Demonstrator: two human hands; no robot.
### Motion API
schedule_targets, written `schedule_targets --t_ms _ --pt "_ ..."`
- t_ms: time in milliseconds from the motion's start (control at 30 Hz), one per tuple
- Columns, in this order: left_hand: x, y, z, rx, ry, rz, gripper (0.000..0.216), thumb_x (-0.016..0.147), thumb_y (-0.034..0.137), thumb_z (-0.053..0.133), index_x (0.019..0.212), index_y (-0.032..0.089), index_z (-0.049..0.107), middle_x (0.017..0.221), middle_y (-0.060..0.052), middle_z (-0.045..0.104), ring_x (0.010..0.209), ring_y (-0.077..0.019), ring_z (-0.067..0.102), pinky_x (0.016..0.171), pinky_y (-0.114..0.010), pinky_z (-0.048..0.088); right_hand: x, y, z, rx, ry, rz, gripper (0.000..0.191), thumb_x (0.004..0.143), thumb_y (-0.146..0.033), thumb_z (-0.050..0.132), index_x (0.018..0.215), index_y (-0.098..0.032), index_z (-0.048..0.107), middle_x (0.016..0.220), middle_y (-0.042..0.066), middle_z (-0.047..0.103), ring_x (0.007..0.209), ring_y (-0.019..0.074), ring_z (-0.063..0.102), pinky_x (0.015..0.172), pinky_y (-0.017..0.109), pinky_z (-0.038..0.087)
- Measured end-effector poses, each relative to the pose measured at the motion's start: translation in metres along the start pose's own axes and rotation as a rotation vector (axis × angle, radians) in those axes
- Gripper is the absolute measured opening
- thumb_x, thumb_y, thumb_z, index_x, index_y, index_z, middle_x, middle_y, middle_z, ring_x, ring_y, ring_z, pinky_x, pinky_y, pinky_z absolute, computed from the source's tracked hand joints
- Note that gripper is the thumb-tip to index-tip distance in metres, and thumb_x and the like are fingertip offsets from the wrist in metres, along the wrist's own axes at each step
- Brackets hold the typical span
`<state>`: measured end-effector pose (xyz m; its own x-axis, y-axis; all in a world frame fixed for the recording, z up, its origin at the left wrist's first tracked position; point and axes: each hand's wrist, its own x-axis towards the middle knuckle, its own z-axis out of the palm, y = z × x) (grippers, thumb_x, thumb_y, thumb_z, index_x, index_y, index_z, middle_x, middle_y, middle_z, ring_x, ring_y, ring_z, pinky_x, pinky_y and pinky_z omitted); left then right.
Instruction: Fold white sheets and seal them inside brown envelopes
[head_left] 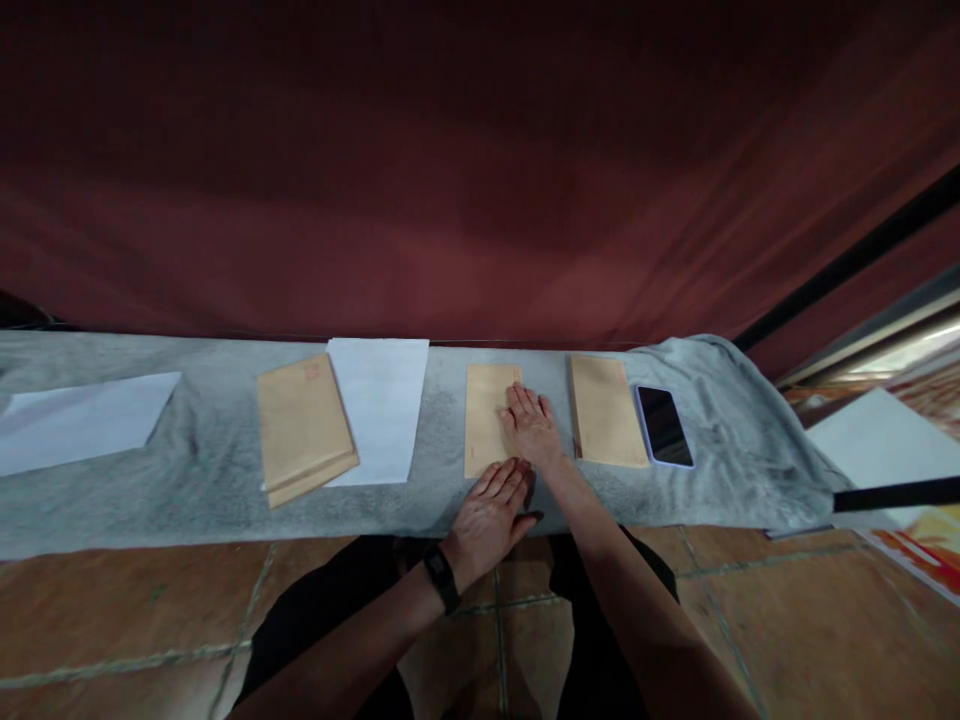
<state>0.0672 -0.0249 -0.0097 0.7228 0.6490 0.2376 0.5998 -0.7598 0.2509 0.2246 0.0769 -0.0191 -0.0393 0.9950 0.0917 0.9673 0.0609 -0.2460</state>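
A single brown paper envelope [485, 415] lies flat on the grey cloth, straight in front of me. My right hand [532, 425] rests flat on its right side, fingers stretched out and pointing away from me. At the near end of the envelope, my left hand [489, 512] lies palm down with fingers extended, its fingertips over the lower edge. A dark wristband [441, 577] is on my left wrist. The envelope's lower right corner is hidden beneath my hands.
Brown envelopes [304, 425] overlap white paper [382, 410] on the left; another white sheet [90, 415] lies farther left. To the right are a stack of envelopes [606, 410] and a phone [666, 427]. A grey cloth [217, 400] covers the narrow surface before a red curtain [450, 250].
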Motion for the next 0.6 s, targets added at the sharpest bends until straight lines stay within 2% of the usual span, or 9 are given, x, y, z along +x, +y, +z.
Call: schedule_targets --t_ms 267,433,500,600 --pt "0.0 0.001 -0.001 0.029 -0.007 0.005 0.055 0.1 0.05 0.052 0.143 0.016 0.051 0.147 -0.012 0.059 0.146 -0.0276 0.042 0.123 -0.048 0.03 -0.019 0.007 0.003 -0.016 0.021 -0.079 0.058 0.108 -0.04 0.027 0.157 -0.011 0.036 0.165 0.01 0.031 0.152 0.026 0.032 0.126 0.047 0.019" --pt "0.003 0.0 -0.003 0.037 0.001 0.027 0.052 0.098 0.05 0.055 0.137 0.016 0.057 0.145 -0.013 0.06 0.143 -0.0286 0.047 0.121 -0.047 0.033 -0.026 0.007 -0.003 -0.004 -0.009 -0.071 0.056 0.107 -0.037 0.031 0.157 -0.014 0.039 0.163 0.008 0.035 0.152 0.0255 0.032 0.126 0.047 0.02" --pt "0.004 -0.001 -0.004 0.019 0.011 0.029 0.048 0.098 0.047 0.057 0.134 0.015 0.059 0.143 -0.013 0.062 0.14 -0.0276 0.05 0.119 -0.045 0.036 -0.028 0.007 -0.004 -0.004 -0.014 -0.075 0.055 0.106 -0.036 0.032 0.157 -0.015 0.039 0.163 0.008 0.034 0.152 0.0256 0.033 0.126 0.048 0.022" --pt "0.007 -0.002 -0.007 -0.035 0.046 0.023 0.034 0.1 0.031 0.053 0.129 0.016 0.061 0.137 -0.011 0.066 0.134 -0.0237 0.055 0.115 -0.041 0.041 -0.035 0.008 -0.005 -0.016 -0.002 -0.102 0.055 0.106 -0.034 0.032 0.157 -0.014 0.038 0.163 0.008 0.034 0.152 0.0266 0.034 0.126 0.048 0.021"
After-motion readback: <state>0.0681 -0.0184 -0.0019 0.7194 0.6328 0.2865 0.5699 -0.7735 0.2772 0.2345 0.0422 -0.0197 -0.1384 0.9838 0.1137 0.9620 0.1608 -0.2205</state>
